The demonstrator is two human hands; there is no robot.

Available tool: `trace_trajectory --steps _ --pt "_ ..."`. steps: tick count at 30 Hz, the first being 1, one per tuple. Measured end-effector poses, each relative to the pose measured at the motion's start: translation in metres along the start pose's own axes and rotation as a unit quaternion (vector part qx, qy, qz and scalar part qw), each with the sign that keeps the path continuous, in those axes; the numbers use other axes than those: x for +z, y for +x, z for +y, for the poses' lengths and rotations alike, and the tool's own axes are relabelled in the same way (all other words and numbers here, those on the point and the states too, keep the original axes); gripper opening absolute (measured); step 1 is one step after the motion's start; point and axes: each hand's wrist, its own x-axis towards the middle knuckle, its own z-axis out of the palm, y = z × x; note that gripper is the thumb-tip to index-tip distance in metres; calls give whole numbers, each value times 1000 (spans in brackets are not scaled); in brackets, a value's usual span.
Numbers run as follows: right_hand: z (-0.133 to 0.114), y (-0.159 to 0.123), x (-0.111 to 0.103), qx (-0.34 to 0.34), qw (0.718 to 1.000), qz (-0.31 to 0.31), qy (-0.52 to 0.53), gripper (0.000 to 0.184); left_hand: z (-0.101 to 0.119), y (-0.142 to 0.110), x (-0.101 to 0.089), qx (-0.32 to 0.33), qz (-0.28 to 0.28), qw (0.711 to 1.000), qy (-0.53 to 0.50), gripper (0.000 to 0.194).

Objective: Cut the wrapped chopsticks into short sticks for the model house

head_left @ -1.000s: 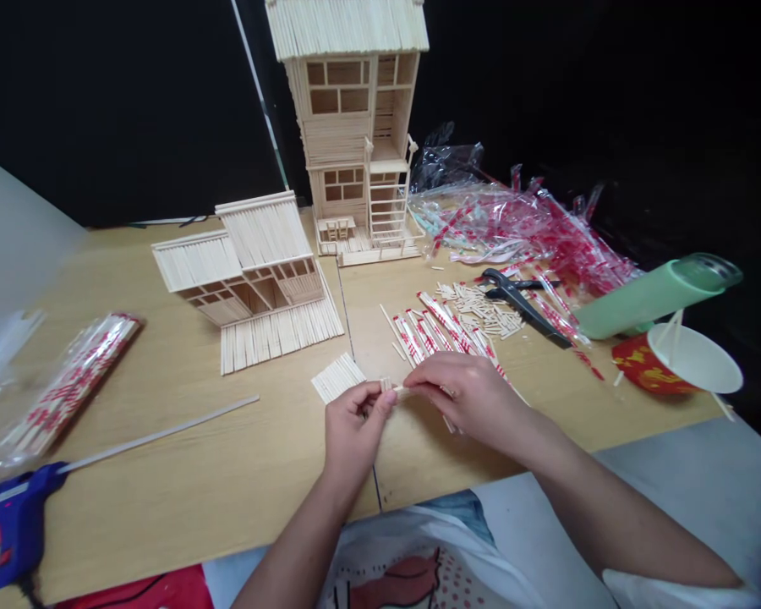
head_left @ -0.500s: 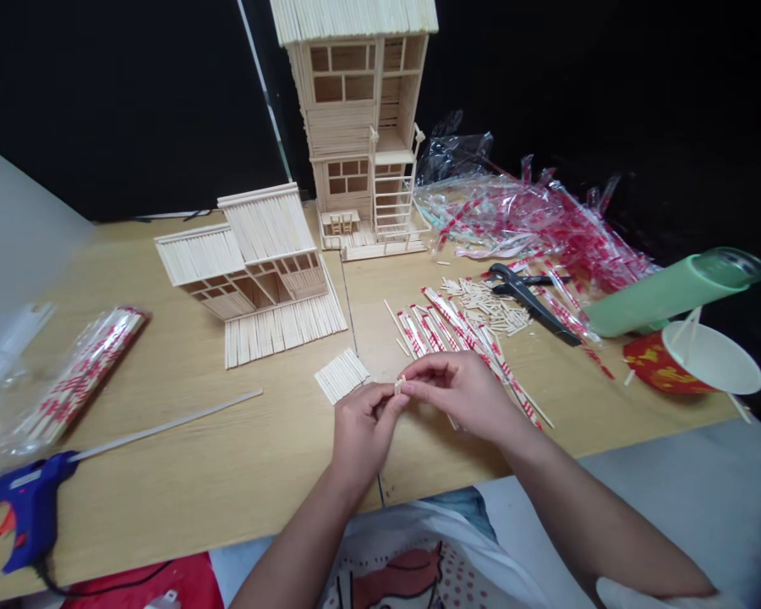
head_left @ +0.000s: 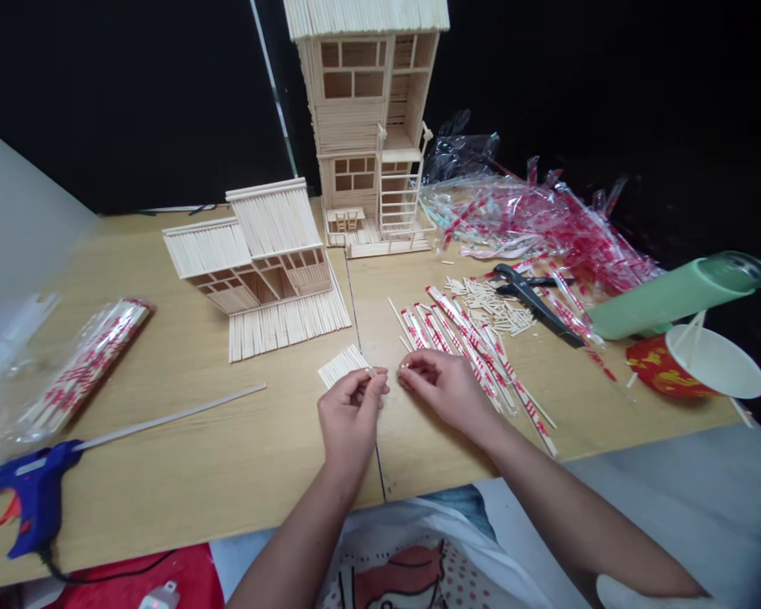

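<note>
Thumb and forefinger of the left hand [head_left: 350, 413] press together on a small wooden piece [head_left: 372, 370] at the centre of the frame; it is mostly covered, so its long axis cannot be told. The right hand [head_left: 445, 387] appears to pinch a pale stick bit [head_left: 403, 366], directly right of that piece, about level with it, with a narrow gap between. The slatted panel [head_left: 341, 365] lies just beyond the left hand, the nearer one; wrapped chopsticks [head_left: 460, 326] spread beyond the right.

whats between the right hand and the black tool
In the head view, wrapped sticks and short stick pieces lie between the right hand and black tool.
</note>
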Motion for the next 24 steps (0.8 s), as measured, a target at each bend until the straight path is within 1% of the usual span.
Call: trace_trajectory --steps 2,3,6,10,12,14,16,18,21,24 --pt "2 0 3 -39 996 3 -83 6 0 0 0 4 2 1000 -9 25" --pt "3 0 3 -56 993 8 -105 5 0 0 0 6 2 1000 -12 24" --pt "3 0 4 -87 988 15 -129 5 -1 0 0 5 1 1000 -20 25" --pt "4 1 5 -91 988 18 -126 5 -3 1 0 3 -4 1000 -22 23" --pt "5 1 5 -61 994 14 -84 5 -3 1 0 1 -11 1000 -10 23" --pt "4 1 4 4 1000 4 20 12 -4 2 -1 9 -23 1000 17 21" --pt "1 1 2 76 988 -4 138 24 -5 3 -1 34 -47 997 55 18" --pt "-3 0 -1 118 970 -5 212 33 -5 4 0 63 -80 991 87 15" --pt "-7 -3 -4 142 955 -17 258 38 -6 5 1 81 -123 983 106 17" --pt "-8 -4 -5 157 947 -37 280 38 -5 5 1 73 -145 980 114 24"
